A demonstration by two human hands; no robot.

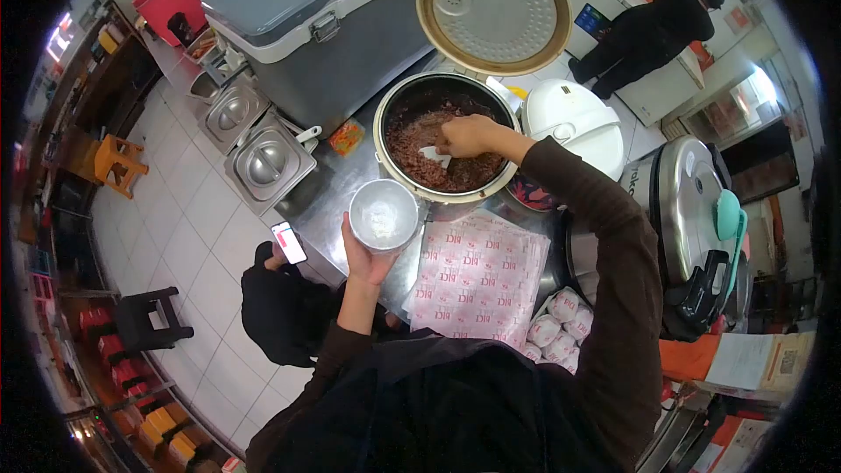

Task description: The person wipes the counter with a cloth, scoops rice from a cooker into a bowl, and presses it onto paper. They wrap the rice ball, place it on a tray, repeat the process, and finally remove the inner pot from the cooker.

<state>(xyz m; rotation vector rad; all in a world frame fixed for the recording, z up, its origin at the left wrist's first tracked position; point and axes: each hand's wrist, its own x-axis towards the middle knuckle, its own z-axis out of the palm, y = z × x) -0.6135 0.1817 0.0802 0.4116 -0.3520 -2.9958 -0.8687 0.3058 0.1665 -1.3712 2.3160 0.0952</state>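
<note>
My left hand (366,261) is closed around a small round bowl (384,214), whitish inside and with its mouth turned up. It is held just in front of an open rice cooker (382,151). Reddish-brown cooked rice (408,135) lies in the cooker's dark pot. Reaching over the rim, my right hand (473,136) grips a white rice paddle (434,156) whose blade touches the rice. Fingers cover most of its handle. A stack of printed wrapping paper (477,278) lies on the metal counter below the cooker.
The cooker's raised lid (495,9) stands behind the pot. A closed white cooker (574,123) is at right, near paper-wrapped bundles (561,326). Lidded steel containers (263,162) and a large grey cooler (324,35) are at left. One person holds a phone (288,243); another stands far right.
</note>
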